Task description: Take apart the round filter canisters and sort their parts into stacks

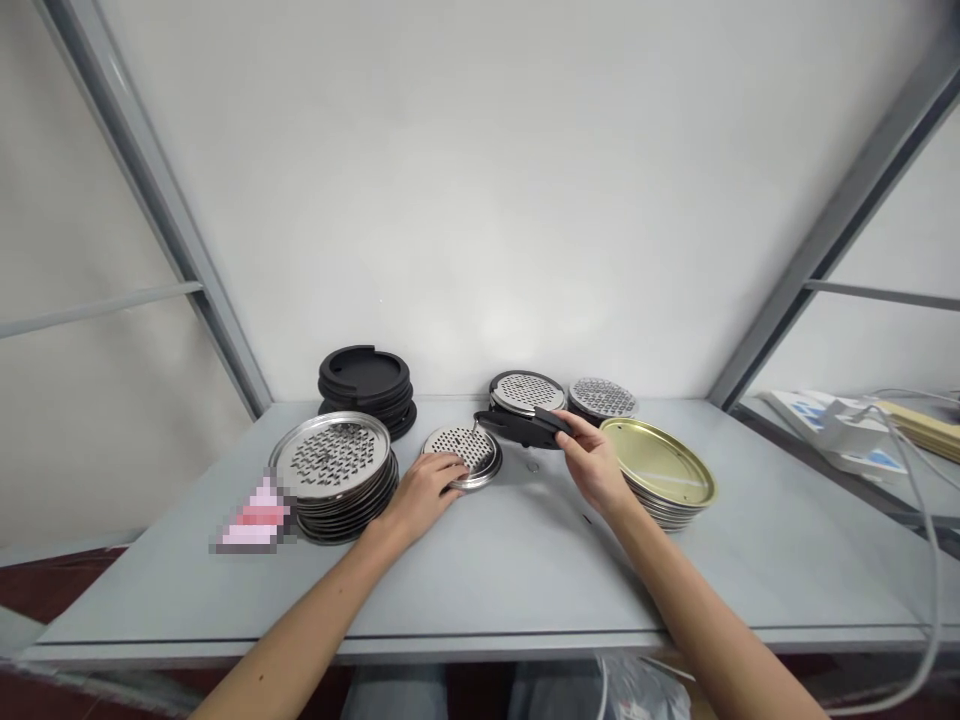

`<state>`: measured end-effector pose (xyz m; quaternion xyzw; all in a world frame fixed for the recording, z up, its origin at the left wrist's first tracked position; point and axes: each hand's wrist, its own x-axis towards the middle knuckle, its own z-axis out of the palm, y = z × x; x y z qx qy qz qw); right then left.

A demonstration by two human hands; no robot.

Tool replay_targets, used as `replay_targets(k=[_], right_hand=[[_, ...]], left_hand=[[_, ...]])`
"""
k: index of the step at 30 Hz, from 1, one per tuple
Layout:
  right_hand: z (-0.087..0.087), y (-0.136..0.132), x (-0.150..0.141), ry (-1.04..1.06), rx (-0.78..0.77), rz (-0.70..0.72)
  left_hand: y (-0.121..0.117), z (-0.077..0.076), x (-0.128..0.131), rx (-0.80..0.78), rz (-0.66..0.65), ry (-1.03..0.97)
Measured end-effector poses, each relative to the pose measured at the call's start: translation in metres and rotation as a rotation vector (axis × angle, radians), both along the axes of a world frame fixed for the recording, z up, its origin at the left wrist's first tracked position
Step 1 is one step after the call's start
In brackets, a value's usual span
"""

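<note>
My left hand (426, 492) grips the near left edge of a round metal grater disc (459, 443), which lies on a small stack on the table. Fingers rest on its perforated top and the thumb is at the rim. In my right hand (592, 462) is a black round plastic holder (529, 428), tilted almost edge-on, pinched at its right end just above the table. Its left end hangs over the grater disc, where a small shiny part shows; whether they touch, I cannot tell. A tiny ring (532, 467) lies below the holder.
Left stand a tall stack of grater discs (330, 455) and a pile of black round holders (365, 372). Behind my right hand are more grater discs (602, 397) and a disc in a black holder (530, 391). Gold-coloured round lids (660, 462) are stacked right. Cables hang far right.
</note>
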<state>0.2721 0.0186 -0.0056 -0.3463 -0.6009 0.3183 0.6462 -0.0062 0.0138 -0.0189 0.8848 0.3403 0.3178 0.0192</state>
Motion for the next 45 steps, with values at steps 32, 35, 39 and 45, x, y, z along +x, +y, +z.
replay_targets(k=[32,35,39,45], right_hand=[[0.077,0.120,-0.150,-0.806,0.384,0.068],[0.082,0.120,-0.150,-0.838,0.428,0.111],[0.092,0.120,-0.154,-0.865,0.472,0.179],[0.094,0.118,-0.168,-0.908,0.449,0.210]], left_hand=[[0.107,0.116,-0.160,-0.110,0.556,0.116],[0.109,0.117,-0.160,-0.111,0.529,0.129],[0.108,0.120,-0.158,-0.117,0.477,0.154],[0.103,0.122,-0.161,-0.136,0.371,0.234]])
